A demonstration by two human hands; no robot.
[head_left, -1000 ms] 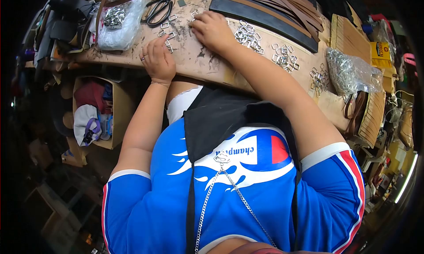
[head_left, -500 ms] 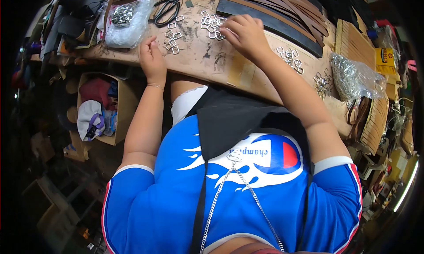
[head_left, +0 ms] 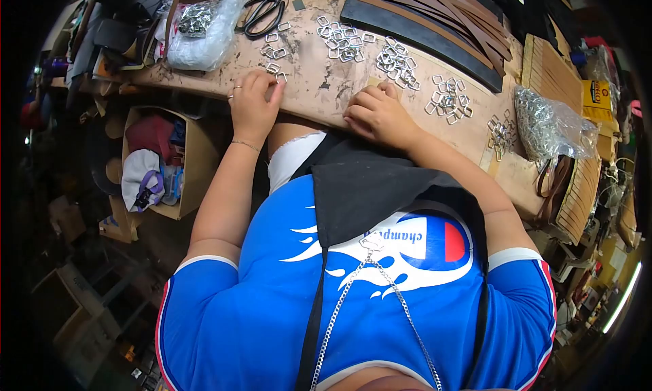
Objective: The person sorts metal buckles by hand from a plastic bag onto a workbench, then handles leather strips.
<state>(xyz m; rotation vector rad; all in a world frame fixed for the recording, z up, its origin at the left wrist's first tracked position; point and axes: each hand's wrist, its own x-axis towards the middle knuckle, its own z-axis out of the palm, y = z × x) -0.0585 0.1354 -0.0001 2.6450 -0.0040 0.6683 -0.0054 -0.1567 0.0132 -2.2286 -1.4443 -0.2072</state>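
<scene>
Left hand [head_left: 254,105] right at the metal loops [head_left: 274,52], and the right hand [head_left: 382,114] lay curled by the tabletop [head_left: 309,92] edge!
Here the left thumb and forefinger sat close together at the nearest loops, though whether they pinched one could not be told; the small scatter lay just beyond the fingertips. Over on the other side, the right fingers were bent loosely inward, knuckles up, and anything under them was hidden. Beyond that hand, four piles in a row: the first pile [head_left: 343,39], the second pile [head_left: 397,63], the third pile [head_left: 448,99] and, farthest right, the fourth pile [head_left: 501,134], just beside a clear bag [head_left: 547,126] of metal pieces. Black-handled scissors [head_left: 274,0] lay past the scatter, and brown strips [head_left: 448,14] sprawled across a black board [head_left: 407,36].
</scene>
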